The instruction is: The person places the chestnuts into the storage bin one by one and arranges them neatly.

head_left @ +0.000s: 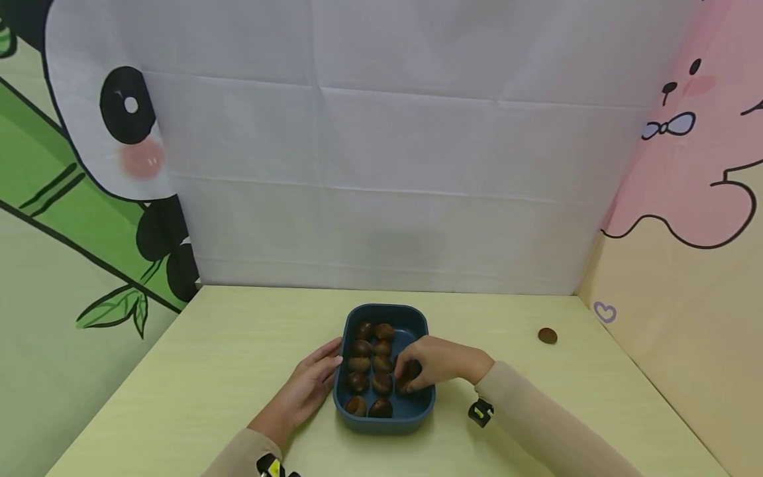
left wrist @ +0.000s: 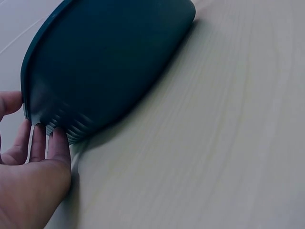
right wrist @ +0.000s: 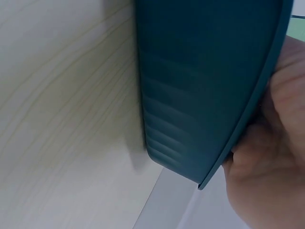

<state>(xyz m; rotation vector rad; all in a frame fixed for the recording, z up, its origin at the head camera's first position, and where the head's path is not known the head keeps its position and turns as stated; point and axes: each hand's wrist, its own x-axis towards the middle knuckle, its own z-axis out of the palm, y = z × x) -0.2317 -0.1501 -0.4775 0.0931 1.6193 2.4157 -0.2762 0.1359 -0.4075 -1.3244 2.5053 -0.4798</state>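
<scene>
A dark blue rectangular box (head_left: pixel 387 427) stands on the table, with several brown chestnuts (head_left: pixel 381 384) set in two columns along its left and middle. My right hand (head_left: pixel 444 361) reaches over the box's right rim, its thumb and fingers curled around a chestnut (head_left: pixel 403 384) low inside the box; the fingers partly cover it. In the right wrist view the box's outer wall (right wrist: pixel 190 95) hides the fingertips. My left hand (head_left: pixel 306 387) rests against the box's left side. Its fingers (left wrist: pixel 58 143) touch the wall near a corner, as the left wrist view shows.
A single chestnut (head_left: pixel 547 336) lies on the pale yellow table (head_left: pixel 256 344) at the far right. A white cloth panel (head_left: pixel 387 165) closes off the back. Printed side panels with a panda and a pink animal flank the table.
</scene>
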